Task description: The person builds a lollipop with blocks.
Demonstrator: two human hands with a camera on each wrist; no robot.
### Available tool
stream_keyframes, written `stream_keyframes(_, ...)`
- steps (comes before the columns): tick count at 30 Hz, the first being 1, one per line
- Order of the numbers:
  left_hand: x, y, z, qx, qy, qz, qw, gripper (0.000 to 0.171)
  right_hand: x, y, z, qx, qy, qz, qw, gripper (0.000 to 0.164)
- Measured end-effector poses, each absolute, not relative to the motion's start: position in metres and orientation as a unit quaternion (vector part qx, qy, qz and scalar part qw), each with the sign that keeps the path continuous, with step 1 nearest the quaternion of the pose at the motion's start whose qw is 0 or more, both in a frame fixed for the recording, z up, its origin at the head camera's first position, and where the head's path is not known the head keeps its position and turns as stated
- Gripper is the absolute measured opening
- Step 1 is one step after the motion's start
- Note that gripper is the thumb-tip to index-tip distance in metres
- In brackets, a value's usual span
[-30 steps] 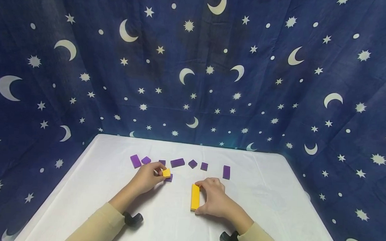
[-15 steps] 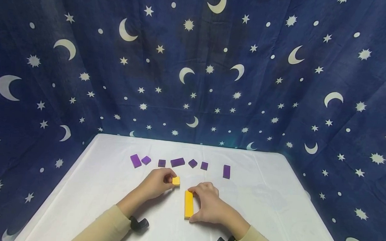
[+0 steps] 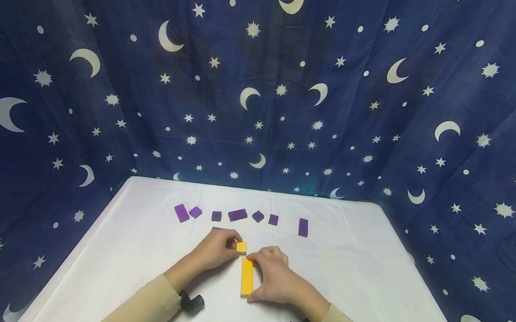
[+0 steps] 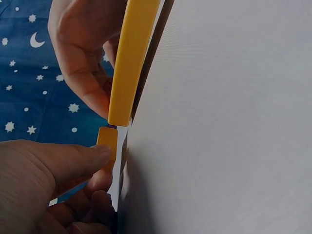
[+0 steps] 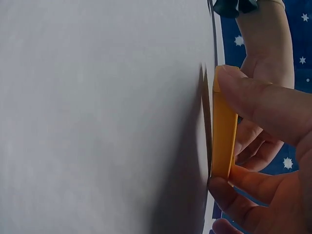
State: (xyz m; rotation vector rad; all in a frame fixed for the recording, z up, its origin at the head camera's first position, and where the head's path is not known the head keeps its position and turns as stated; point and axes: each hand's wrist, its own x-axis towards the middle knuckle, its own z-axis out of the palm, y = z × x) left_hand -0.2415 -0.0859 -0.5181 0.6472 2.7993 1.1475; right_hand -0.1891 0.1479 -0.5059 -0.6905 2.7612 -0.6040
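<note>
In the head view, my left hand (image 3: pixel 215 250) pinches a small yellow block (image 3: pixel 241 247) between thumb and fingers. My right hand (image 3: pixel 275 277) grips a long yellow block (image 3: pixel 247 278) by its two ends, thumb at the near end, fingers at the far end. The small block sits just beyond the far end of the long one. From the left wrist, the small block (image 4: pixel 108 136) and the end of the long block (image 4: pixel 129 63) show a narrow gap between them. Beside the long block (image 5: pixel 224 131) runs a dark shadow; whether it touches the cloth I cannot tell.
A loose row of several purple blocks, among them an oblong (image 3: pixel 237 215) and a square (image 3: pixel 273 220), lies farther back on the white-covered table (image 3: pixel 348 268). Another purple block (image 3: pixel 216 228) is mostly hidden behind the left hand. A dark starry curtain (image 3: pixel 260 109) surrounds the table.
My left hand has carried the small yellow block right and nearer, away from the purple blocks. The right hand has brought the long block left and nearer, so the two yellow blocks are closer together.
</note>
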Motion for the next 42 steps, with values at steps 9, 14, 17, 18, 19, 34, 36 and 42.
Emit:
stream_keyframes(9,-0.236,-0.083,-0.519,0.201,0.910,0.361,0.029,0.022,-0.182,0.144,-0.506,-0.238,0.945,-0.197,0.108,0.093)
stream_keyframes(14,-0.235,-0.082,-0.519,0.201,0.912,0.357,0.027,0.022,-0.177,0.142,-0.508,-0.234,0.948,-0.192,0.097,0.096)
stream_keyframes(17,-0.235,-0.082,-0.519,0.202,0.912,0.355,0.027,0.022,-0.175,0.142,-0.507,-0.230,0.947,-0.199,0.101,0.098)
stream_keyframes(18,-0.235,-0.082,-0.519,0.202,0.912,0.355,0.028,0.022,-0.175,0.143,-0.508,-0.228,0.947,-0.203,0.103,0.099)
stream_keyframes(19,-0.235,-0.082,-0.519,0.202,0.912,0.355,0.028,0.023,-0.175,0.143,-0.508,-0.225,0.946,-0.209,0.105,0.100)
stream_keyframes(34,-0.237,-0.081,-0.518,0.186,0.911,0.365,0.048,0.026,-0.171,0.146,-0.508,-0.175,0.952,-0.240,0.076,0.088)
stream_keyframes(36,-0.237,-0.082,-0.518,0.179,0.909,0.372,0.054,0.026,-0.171,0.147,-0.509,-0.177,0.952,-0.240,0.075,0.088)
stream_keyframes(42,-0.237,-0.081,-0.518,0.173,0.913,0.367,0.053,0.018,-0.172,0.150,-0.512,-0.186,0.951,-0.235,0.074,0.089)
